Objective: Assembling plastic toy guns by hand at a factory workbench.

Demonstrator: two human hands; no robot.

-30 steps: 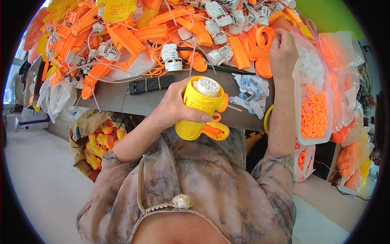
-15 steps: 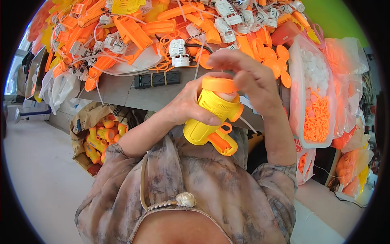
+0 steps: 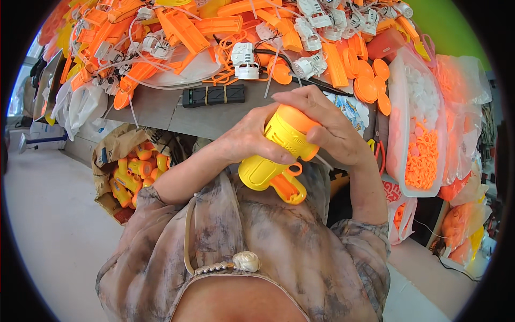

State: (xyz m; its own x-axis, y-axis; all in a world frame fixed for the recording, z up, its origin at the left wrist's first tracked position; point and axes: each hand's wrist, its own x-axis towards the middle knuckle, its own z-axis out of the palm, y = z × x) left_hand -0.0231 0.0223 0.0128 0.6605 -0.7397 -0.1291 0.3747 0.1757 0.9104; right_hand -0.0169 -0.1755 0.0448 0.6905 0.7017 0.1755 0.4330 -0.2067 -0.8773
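Observation:
A yellow plastic toy gun [image 3: 256,173] is held up in front of my chest, its grip with an orange trigger ring pointing down and to the right. My left hand [image 3: 249,134] is wrapped round the yellow barrel from the left, thumb across its near side. An orange end cap [image 3: 300,119] sits at the upper end of the barrel. Over this cap, my right hand [image 3: 340,137] is closed from the right, with fingers across the top and thumb at its near edge. Part of the cap is hidden under the fingers.
Orange plastic parts, white motor units [image 3: 245,60] and tubing pile up at the table's back. A black banded block [image 3: 213,96] lies before them. To the right stands a clear bin [image 3: 392,134] with small orange pieces; lower left, a paper bag [image 3: 102,161] of yellow-orange toys.
My right hand has come down from above onto the orange end cap and closed round it. The cap now sits flush against the barrel. My left hand keeps its hold.

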